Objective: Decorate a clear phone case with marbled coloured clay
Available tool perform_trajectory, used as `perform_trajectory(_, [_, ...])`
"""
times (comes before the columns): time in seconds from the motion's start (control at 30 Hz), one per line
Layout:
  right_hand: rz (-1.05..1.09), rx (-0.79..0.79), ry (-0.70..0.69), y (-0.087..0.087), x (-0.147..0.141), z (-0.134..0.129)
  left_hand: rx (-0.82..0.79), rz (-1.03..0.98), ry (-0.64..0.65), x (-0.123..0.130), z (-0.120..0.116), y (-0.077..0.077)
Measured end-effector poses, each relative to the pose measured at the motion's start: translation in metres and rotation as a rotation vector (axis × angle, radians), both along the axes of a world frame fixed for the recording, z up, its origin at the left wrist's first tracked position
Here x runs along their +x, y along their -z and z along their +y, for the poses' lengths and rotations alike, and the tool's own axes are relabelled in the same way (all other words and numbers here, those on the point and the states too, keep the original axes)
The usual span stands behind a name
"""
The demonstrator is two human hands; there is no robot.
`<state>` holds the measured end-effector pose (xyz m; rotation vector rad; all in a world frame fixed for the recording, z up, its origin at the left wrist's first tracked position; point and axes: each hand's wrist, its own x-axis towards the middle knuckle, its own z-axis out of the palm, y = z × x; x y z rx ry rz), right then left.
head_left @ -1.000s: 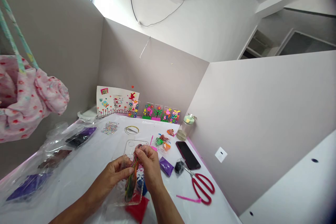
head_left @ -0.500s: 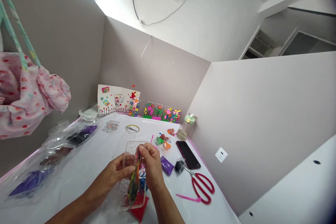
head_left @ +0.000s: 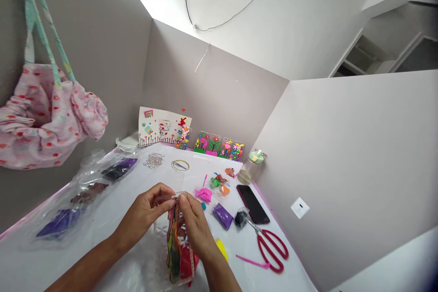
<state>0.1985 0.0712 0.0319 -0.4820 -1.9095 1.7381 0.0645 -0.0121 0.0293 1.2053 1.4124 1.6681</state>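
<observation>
Risk: the clear phone case (head_left: 178, 255) w/ coloured strips inside hangs off a fingertip pinch only — a slip could drop it onto the table (head_left: 112, 219) and spill the strips. Left hand (head_left: 147, 212) and right hand (head_left: 193, 228) both have a narrow grip, pinched on the case's top edge, held above the table.
</observation>
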Motion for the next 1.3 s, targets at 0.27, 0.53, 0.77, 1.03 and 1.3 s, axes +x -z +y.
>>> perform_trajectory(0.27, [-0.025,0.042,0.01,-0.001,-0.001,0.0,0.004,-0.042,0.031,-0.004,0.002,0.0])
perform_trajectory(0.53, [0.013,0.045,-0.082,-0.006,-0.001,-0.001,-0.003,-0.01,-0.054,-0.006,-0.001,-0.002])
perform_trajectory(0.77, [-0.028,-0.064,-0.009,-0.017,0.012,0.027,0.065,-0.285,-0.177,-0.021,-0.001,-0.004])
perform_trajectory(1.03, [0.177,0.013,0.302,-0.022,0.021,0.046,-0.078,-0.16,0.143,-0.022,-0.002,-0.005])
perform_trajectory(1.3, [0.163,0.035,0.269,-0.017,0.01,0.031,-0.139,-0.008,0.006,-0.017,-0.004,-0.004])
